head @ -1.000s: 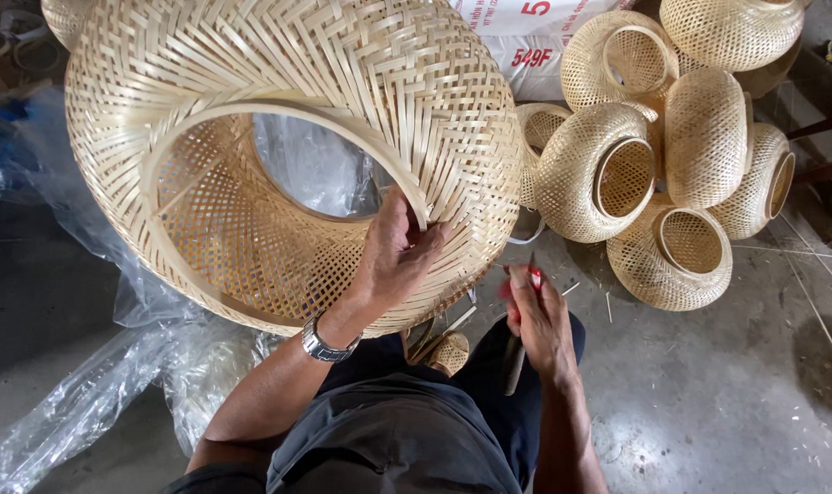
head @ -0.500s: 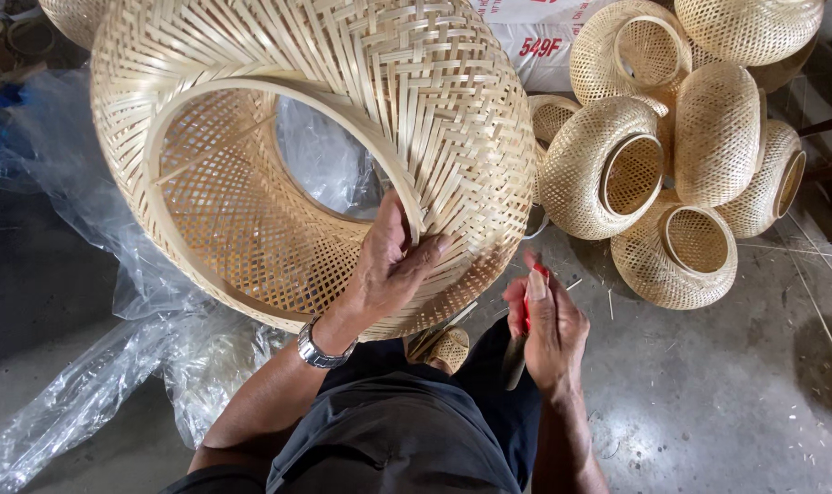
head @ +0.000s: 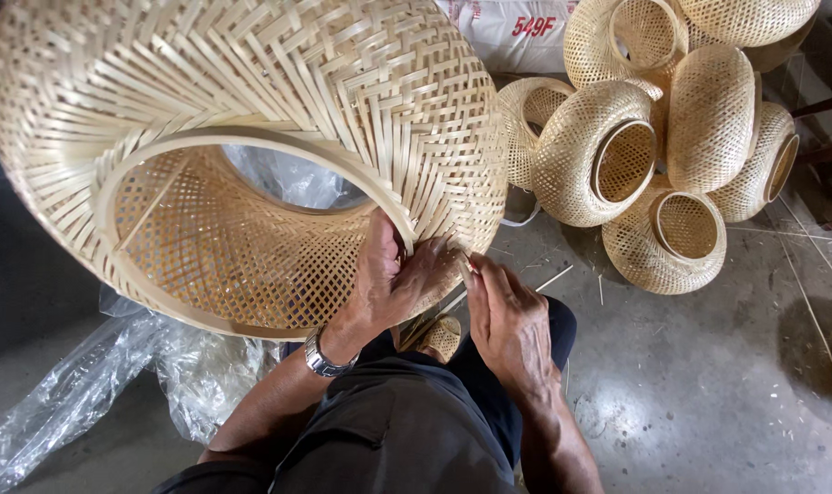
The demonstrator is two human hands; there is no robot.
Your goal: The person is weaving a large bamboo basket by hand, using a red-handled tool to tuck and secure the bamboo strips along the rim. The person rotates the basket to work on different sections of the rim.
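One large woven bamboo shade [head: 251, 137], far left above my lap: light, springy, brittle strips. My left hand [head: 388, 284] grips its rim; my right hand [head: 507, 320] pinches the weave edge.

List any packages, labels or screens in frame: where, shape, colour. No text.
White sack or bag: top centre, behind the big woven bamboo shade and left of the pile of small woven shades; pale, soft-sided, red printing, partly hidden.
Clear plastic sheeting: floor, lower left under the big shade; crumpled, see-through, unprinted.
No screens or signs in view.
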